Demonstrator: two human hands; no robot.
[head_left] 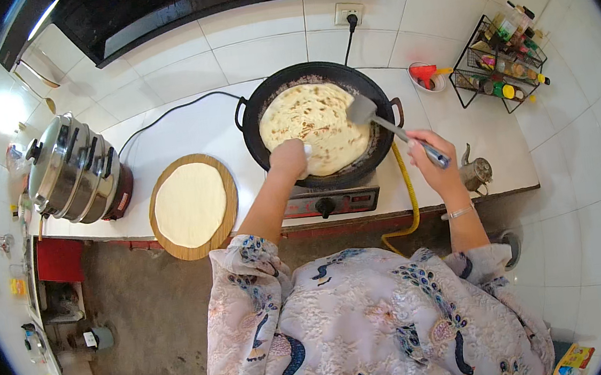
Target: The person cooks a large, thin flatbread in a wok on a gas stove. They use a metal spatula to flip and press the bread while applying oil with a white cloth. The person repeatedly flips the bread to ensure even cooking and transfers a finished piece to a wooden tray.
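At the bench's left end stands a stacked metal steamer (70,171). Just right of it, a round wooden board (224,196) overhangs the front edge with a raw disc of dough (190,204) on it. A black cord (173,113) runs along the bench behind it to the wall. My left hand (287,158) is closed on something small and white at the near rim of the black pan (255,118), touching the browned flatbread (317,122) that fills it. My right hand (432,158) grips the handle of a metal spatula (364,109), its blade on the bread's right edge. A small kettle (476,171) sits at the front right corner, a wire spice rack (497,61) behind it.
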